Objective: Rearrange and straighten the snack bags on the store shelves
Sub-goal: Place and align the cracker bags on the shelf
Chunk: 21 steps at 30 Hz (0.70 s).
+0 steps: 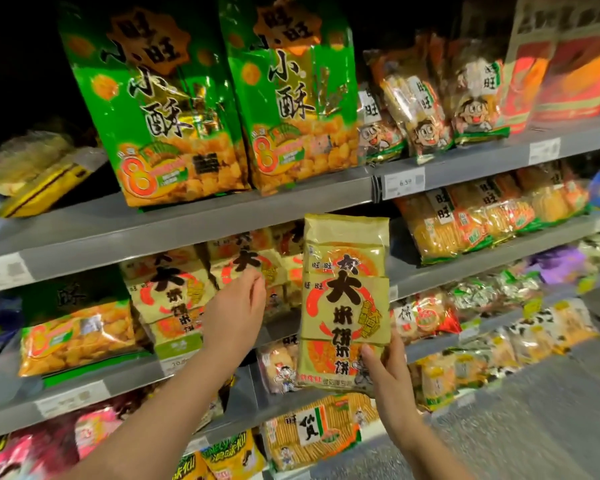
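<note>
right hand (387, 372) clamped on base of one yellow bag (343, 299), upright before middle shelf (174, 237). left hand (238, 306) loosely curled, fingertips at two like bags (174, 299) on that shelf, gripping nothing. above, two green bags (222, 98) standing side by side.

Both forearms are bare, with no sleeve in view. The left hand (236, 308) and the right hand (390, 374) wear nothing. The fingernails are short and plain.
</note>
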### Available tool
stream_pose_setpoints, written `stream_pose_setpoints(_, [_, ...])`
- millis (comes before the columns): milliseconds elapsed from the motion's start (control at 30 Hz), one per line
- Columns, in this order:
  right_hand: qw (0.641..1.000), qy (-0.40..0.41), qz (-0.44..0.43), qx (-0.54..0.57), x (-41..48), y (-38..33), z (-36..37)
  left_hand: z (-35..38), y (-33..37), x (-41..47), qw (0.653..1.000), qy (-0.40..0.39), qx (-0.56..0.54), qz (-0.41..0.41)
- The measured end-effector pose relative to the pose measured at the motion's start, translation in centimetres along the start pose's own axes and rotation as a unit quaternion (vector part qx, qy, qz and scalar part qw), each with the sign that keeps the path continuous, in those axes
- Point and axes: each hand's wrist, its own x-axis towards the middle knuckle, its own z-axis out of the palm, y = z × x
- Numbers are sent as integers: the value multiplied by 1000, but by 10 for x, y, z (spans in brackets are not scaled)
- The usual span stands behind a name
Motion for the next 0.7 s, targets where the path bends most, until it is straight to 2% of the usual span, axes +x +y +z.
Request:
stream_pose_setpoints(400, [998,25,49,-12,16,15,-30,46,18,-11,998,-60,-10,11])
stream_pose_setpoints(600, [997,-7,43,-58,101,10,-13,91,27,-9,991,-130,-13,24])
stream_pose_setpoints(700, [992,-29,19,-123,143,9,6,108,20,1,987,-155,20,36])
